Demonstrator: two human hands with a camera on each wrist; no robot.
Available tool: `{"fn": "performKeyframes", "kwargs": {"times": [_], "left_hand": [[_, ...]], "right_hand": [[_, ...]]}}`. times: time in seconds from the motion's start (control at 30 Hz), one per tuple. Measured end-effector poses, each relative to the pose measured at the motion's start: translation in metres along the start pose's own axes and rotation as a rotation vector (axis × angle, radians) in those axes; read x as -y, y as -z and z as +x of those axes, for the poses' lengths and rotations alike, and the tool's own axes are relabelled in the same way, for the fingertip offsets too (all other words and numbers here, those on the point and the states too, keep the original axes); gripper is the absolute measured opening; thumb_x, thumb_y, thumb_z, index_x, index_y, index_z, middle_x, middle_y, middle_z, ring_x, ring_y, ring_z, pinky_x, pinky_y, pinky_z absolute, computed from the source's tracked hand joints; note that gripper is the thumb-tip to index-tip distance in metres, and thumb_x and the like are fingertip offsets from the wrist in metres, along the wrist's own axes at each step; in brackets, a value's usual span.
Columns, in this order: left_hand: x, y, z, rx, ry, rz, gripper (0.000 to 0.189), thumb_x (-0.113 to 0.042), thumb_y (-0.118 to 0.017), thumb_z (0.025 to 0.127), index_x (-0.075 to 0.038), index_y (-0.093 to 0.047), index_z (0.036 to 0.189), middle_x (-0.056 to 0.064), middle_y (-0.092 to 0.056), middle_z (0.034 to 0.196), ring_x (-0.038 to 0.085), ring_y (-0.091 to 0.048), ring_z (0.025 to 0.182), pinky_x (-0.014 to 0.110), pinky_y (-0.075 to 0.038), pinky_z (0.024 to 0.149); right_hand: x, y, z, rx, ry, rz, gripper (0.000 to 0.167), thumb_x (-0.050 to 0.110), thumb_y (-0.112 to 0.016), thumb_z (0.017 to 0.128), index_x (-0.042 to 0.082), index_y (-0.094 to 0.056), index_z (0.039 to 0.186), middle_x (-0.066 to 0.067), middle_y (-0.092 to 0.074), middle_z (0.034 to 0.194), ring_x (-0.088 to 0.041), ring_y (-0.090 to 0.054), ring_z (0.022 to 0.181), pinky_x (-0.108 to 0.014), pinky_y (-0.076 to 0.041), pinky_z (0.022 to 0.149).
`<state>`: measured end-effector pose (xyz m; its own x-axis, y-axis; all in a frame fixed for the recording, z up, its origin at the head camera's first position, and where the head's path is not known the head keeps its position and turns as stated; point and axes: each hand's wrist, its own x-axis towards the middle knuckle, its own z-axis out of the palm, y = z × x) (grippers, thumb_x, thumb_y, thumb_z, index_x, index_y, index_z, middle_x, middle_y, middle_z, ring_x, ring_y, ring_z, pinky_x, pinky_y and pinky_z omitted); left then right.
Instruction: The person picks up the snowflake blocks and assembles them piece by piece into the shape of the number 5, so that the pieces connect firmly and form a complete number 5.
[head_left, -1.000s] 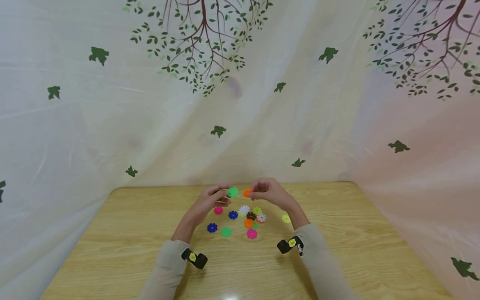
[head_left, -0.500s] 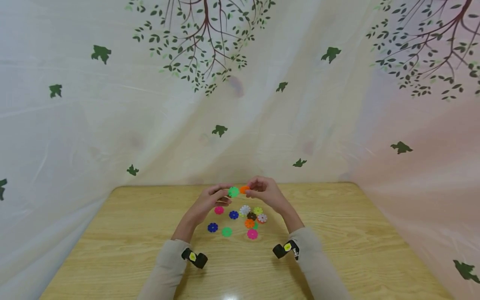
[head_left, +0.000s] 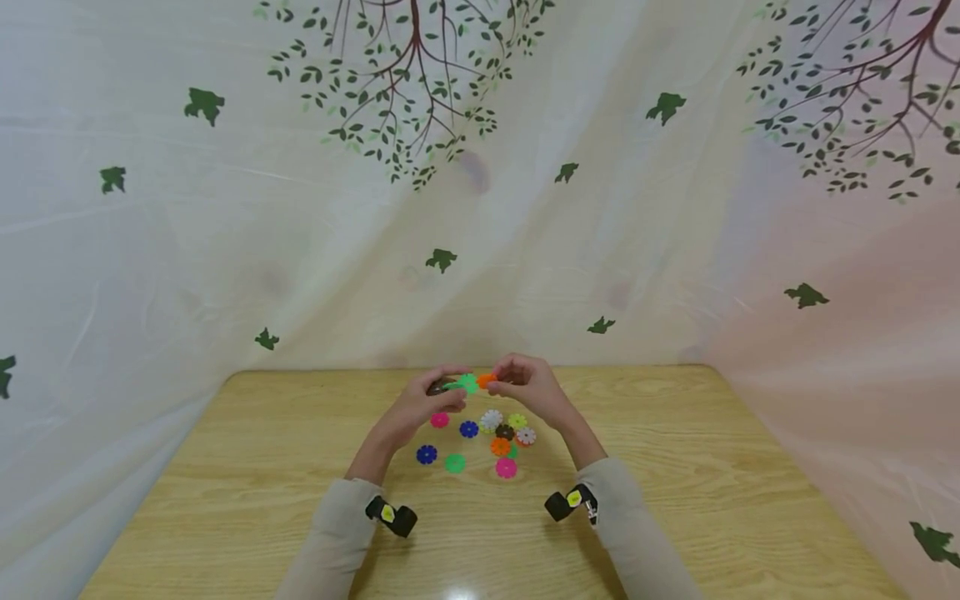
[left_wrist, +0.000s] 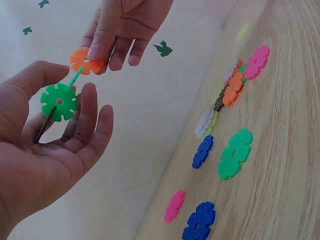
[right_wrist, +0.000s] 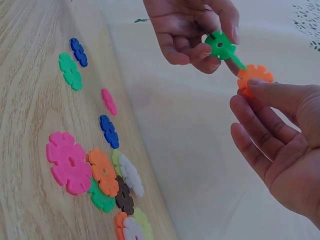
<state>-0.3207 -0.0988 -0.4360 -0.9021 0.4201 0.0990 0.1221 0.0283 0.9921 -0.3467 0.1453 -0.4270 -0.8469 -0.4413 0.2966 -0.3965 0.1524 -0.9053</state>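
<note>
My left hand (head_left: 415, 406) holds a joined group of flower-shaped plastic discs above the table. A green disc (left_wrist: 52, 96) faces the left wrist view, with a dark brown disc (left_wrist: 46, 123) slotted into it edge-on near the palm. Another green disc (left_wrist: 75, 78), also edge-on, sticks out towards my right hand (head_left: 534, 393). Between thumb and fingers, that hand pinches an orange disc (right_wrist: 263, 74), partly covered by the thumb. Its rim meets the tip of the outstretched green disc in both wrist views.
Loose discs lie on the wooden table (head_left: 225, 483) below my hands: blue (head_left: 427, 455), green (head_left: 455, 463), pink (head_left: 506, 468), and a cluster with white (head_left: 491, 418), brown (head_left: 505, 432) and orange (head_left: 499, 447) ones. A patterned curtain (head_left: 337, 250) hangs behind the far edge.
My right hand has moved left, bringing the orange disc up against the green one. My left hand has turned the joined discs, so the dark one now shows in the head view.
</note>
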Motion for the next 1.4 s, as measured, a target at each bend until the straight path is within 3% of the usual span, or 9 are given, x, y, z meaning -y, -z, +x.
{"fn": "performKeyframes", "kwargs": {"times": [0.1, 0.57, 0.7, 0.83, 1.07, 1.27, 1.4], "left_hand": [[0.002, 0.0, 0.001, -0.004, -0.023, 0.023, 0.049, -0.019, -0.065, 0.101, -0.005, -0.051, 0.146, 0.023, -0.062, 0.134, 0.019, -0.07, 0.104, 0.063, -0.047, 0.107], [-0.003, -0.002, -0.003, -0.056, -0.03, -0.012, 0.04, -0.016, -0.07, 0.097, -0.002, -0.061, 0.134, 0.02, -0.068, 0.125, 0.025, -0.072, 0.104, 0.063, -0.05, 0.103], [-0.003, -0.003, -0.002, -0.068, -0.031, 0.017, 0.039, -0.015, -0.073, 0.095, -0.004, -0.063, 0.132, 0.013, -0.07, 0.119, 0.021, -0.071, 0.1, 0.046, -0.058, 0.096], [-0.005, -0.003, -0.002, -0.076, -0.043, 0.046, 0.04, -0.014, -0.075, 0.093, -0.004, -0.064, 0.131, 0.006, -0.069, 0.111, 0.015, -0.067, 0.094, 0.027, -0.058, 0.084], [-0.006, -0.003, -0.002, -0.065, -0.068, 0.069, 0.04, -0.013, -0.074, 0.094, -0.001, -0.063, 0.131, 0.007, -0.066, 0.11, 0.017, -0.064, 0.095, 0.024, -0.057, 0.083], [-0.006, -0.003, -0.002, -0.035, -0.089, 0.076, 0.038, -0.012, -0.073, 0.095, 0.0, -0.063, 0.129, 0.014, -0.065, 0.117, 0.017, -0.064, 0.098, 0.025, -0.057, 0.083], [-0.005, -0.004, -0.002, -0.017, -0.103, 0.064, 0.037, -0.01, -0.071, 0.095, 0.001, -0.062, 0.129, 0.012, -0.064, 0.115, 0.017, -0.063, 0.097, 0.024, -0.057, 0.081]], "right_hand": [[0.003, -0.001, -0.001, -0.003, 0.013, -0.029, 0.013, 0.008, -0.073, 0.094, 0.0, -0.069, 0.104, -0.011, -0.073, 0.096, -0.036, -0.071, 0.091, -0.028, -0.061, 0.081], [0.012, -0.01, -0.001, -0.044, 0.06, -0.135, 0.008, 0.01, -0.077, 0.091, 0.003, -0.076, 0.095, -0.017, -0.074, 0.097, -0.018, -0.068, 0.089, -0.027, -0.059, 0.081], [0.012, -0.011, -0.002, -0.046, 0.074, -0.102, 0.008, 0.007, -0.076, 0.091, 0.001, -0.075, 0.095, -0.019, -0.073, 0.096, -0.019, -0.07, 0.086, -0.026, -0.06, 0.078], [0.01, -0.011, -0.002, -0.032, 0.071, -0.053, 0.007, 0.004, -0.076, 0.09, 0.0, -0.074, 0.095, -0.018, -0.073, 0.095, -0.015, -0.072, 0.081, -0.027, -0.061, 0.076], [0.009, -0.009, -0.003, -0.018, 0.058, -0.012, 0.006, 0.003, -0.077, 0.089, 0.0, -0.075, 0.093, -0.014, -0.075, 0.092, -0.012, -0.074, 0.08, -0.047, -0.063, 0.081], [0.01, -0.009, -0.004, -0.015, 0.037, -0.016, 0.007, 0.003, -0.077, 0.089, -0.003, -0.075, 0.092, -0.022, -0.074, 0.091, -0.011, -0.073, 0.076, -0.03, -0.063, 0.076], [0.009, -0.009, -0.004, -0.018, 0.052, -0.019, 0.006, 0.002, -0.077, 0.088, -0.003, -0.075, 0.091, -0.017, -0.075, 0.087, -0.012, -0.072, 0.075, -0.027, -0.062, 0.074]]}}
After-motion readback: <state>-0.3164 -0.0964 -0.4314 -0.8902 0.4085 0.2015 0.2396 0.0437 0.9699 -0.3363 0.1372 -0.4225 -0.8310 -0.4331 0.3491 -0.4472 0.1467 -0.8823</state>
